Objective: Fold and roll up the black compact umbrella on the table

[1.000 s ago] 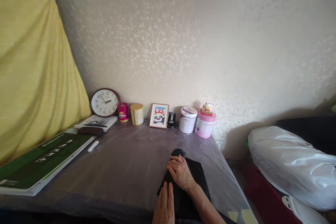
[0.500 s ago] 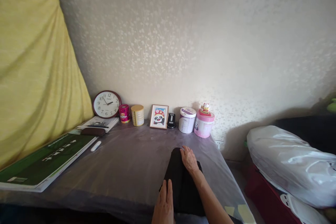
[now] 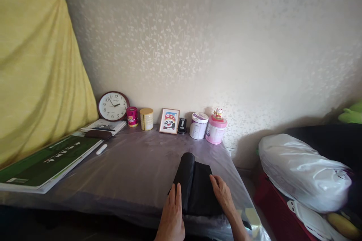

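A black cloth (image 3: pixel 202 188) lies on the near right part of the table, its left side rolled into a thick bundle and its right side flat. My left hand (image 3: pixel 172 212) rests against the left side of the roll, fingers stretched out; its thumb is hidden. At the flat part's right edge, my right hand (image 3: pixel 223 194) has its fingers bent and closed on the cloth's border.
A grey covered table (image 3: pixel 135 169) carries a green book (image 3: pixel 59 162), a brown case (image 3: pixel 98 134) and a white pen-like object (image 3: pixel 101 149). Along the wall stand a clock (image 3: pixel 113 106), tins, a framed panda picture (image 3: pixel 169 121) and a pink tub (image 3: pixel 216 130). A white plastic bag (image 3: pixel 302 171) lies right.
My right hand has moved from the top of the black cloth to its right edge, uncovering the flat part. My left hand stays beside the roll. The view has shifted slightly.
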Tool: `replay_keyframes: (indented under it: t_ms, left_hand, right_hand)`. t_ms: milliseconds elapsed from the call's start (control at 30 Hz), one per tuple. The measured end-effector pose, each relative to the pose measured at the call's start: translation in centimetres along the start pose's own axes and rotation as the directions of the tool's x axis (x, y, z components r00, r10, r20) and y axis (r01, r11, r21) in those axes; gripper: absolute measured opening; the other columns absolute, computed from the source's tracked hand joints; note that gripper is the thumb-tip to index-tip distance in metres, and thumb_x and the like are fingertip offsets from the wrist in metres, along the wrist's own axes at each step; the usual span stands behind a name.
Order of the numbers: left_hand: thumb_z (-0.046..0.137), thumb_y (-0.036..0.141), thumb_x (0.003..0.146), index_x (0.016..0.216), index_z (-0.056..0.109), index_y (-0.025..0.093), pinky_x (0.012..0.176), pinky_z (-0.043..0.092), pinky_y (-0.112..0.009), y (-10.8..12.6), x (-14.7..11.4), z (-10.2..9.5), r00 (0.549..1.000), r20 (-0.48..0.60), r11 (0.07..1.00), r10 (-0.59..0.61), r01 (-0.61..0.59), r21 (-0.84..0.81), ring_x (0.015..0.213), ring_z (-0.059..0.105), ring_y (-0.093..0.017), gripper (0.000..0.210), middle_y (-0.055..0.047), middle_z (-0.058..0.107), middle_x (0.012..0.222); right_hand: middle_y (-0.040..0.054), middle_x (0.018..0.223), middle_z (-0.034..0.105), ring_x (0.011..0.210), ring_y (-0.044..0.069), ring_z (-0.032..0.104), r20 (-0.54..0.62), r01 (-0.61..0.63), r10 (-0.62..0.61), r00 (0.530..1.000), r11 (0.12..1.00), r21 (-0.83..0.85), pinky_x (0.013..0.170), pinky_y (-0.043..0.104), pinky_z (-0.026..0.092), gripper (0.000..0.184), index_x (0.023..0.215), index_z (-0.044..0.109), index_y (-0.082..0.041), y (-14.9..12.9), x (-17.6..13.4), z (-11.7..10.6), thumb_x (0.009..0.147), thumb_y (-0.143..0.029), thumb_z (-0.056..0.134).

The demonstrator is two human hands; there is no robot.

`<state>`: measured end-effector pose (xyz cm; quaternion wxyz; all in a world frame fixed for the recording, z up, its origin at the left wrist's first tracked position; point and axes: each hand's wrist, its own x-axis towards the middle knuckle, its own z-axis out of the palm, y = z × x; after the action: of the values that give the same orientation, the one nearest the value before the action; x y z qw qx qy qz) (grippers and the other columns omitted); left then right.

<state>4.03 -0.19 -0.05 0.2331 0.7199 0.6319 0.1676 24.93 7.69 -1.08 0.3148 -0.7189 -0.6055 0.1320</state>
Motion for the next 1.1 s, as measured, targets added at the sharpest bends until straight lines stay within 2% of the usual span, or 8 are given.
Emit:
replay_keyframes:
  t_ms: [167, 300, 433, 567, 700, 900, 1100]
  left_hand:
    - [0.036, -0.007, 0.064, 0.141, 0.002, 0.011, 0.109, 0.025, -0.032, -0.1, -0.2, 0.1, 1.0, -0.004, 1.0, 0.004, -0.004, 0.014, 0.137, 0.016, -0.022, 0.086, -0.013, 0.008, 0.15]
    - [0.037, -0.007, 0.064, 0.141, 0.002, 0.012, 0.107, 0.026, -0.032, 0.0, -0.3, -0.1, 1.0, 0.003, 1.0, -0.015, 0.015, 0.01, 0.136, 0.019, -0.022, 0.087, -0.014, 0.009, 0.15]
    - [0.039, -0.007, 0.062, 0.141, 0.002, 0.014, 0.108, 0.025, -0.034, 0.3, -0.3, -0.5, 0.999, 0.025, 0.999, -0.031, 0.032, -0.007, 0.136, 0.018, -0.023, 0.089, -0.015, 0.01, 0.15]
    - [0.041, -0.007, 0.06, 0.14, 0.003, 0.013, 0.108, 0.025, -0.034, 0.4, -0.3, -0.5, 0.999, 0.029, 0.999, -0.037, 0.036, 0.026, 0.136, 0.019, -0.024, 0.091, -0.017, 0.012, 0.149]
    - [0.042, -0.007, 0.058, 0.14, 0.005, 0.012, 0.108, 0.024, -0.037, -0.1, 0.1, 0.3, 1.0, 0.002, 0.999, -0.026, 0.026, 0.045, 0.136, 0.02, -0.026, 0.093, -0.018, 0.014, 0.148]
    - [0.043, -0.005, 0.056, 0.14, 0.009, 0.009, 0.109, 0.022, -0.036, -0.8, 0.5, 0.9, 1.0, 0.001, 1.0, 0.012, -0.012, 0.024, 0.136, 0.018, -0.026, 0.092, -0.017, 0.012, 0.149]
    - [0.047, 0.0, 0.057, 0.137, 0.022, 0.002, 0.11, 0.023, -0.035, -0.8, 0.5, 0.1, 1.0, 0.011, 0.996, 0.018, -0.019, 0.09, 0.135, 0.022, -0.026, 0.084, -0.019, 0.016, 0.148]
  right_hand:
    - [0.0071, 0.079, 0.067, 0.079, 0.026, 0.064, 0.003, -0.026, 0.026, 1.0, 0.998, -0.055, 0.069, 0.032, 0.042, 0.034, 0.095, 0.058, -0.021, -2.2, -0.7, -0.9, 0.083, -0.046, 0.038]
    - [0.0082, 0.081, 0.067, 0.08, 0.026, 0.063, 0.007, -0.009, 0.009, 1.0, 1.0, -0.025, 0.069, 0.033, 0.042, 0.031, 0.09, 0.059, -0.02, -2.4, -0.2, -0.9, 0.08, -0.043, 0.041]
    - [0.0043, 0.069, 0.065, 0.071, 0.023, 0.061, 0.064, 0.029, -0.042, 0.997, 0.982, 0.187, 0.063, 0.03, 0.043, 0.03, 0.074, 0.062, -0.02, -3.3, 0.8, -0.9, 0.076, -0.045, 0.047]
    - [0.0009, 0.063, 0.062, 0.064, 0.019, 0.057, 0.104, 0.035, -0.088, 0.991, 0.902, 0.429, 0.054, 0.027, 0.041, 0.038, 0.077, 0.064, -0.017, -6.2, 1.4, -0.7, 0.074, -0.052, 0.05]
    - [0.0012, 0.063, 0.062, 0.061, 0.017, 0.055, 0.15, 0.015, -0.109, 0.983, 0.853, 0.522, 0.051, 0.025, 0.04, 0.04, 0.08, 0.064, -0.015, -9.2, 1.9, 0.9, 0.073, -0.052, 0.051]
    - [0.0018, 0.069, 0.063, 0.067, 0.018, 0.058, 0.202, 0.002, -0.097, 0.974, 0.906, 0.424, 0.057, 0.025, 0.042, 0.034, 0.09, 0.063, -0.015, -10.8, 2.3, 3.9, 0.076, -0.043, 0.049]
    - [0.0054, 0.076, 0.066, 0.078, 0.02, 0.062, 0.227, 0.051, -0.089, 0.97, 0.984, 0.17, 0.067, 0.026, 0.042, 0.034, 0.105, 0.057, -0.011, -11.4, 2.7, 4.9, 0.08, -0.033, 0.048]
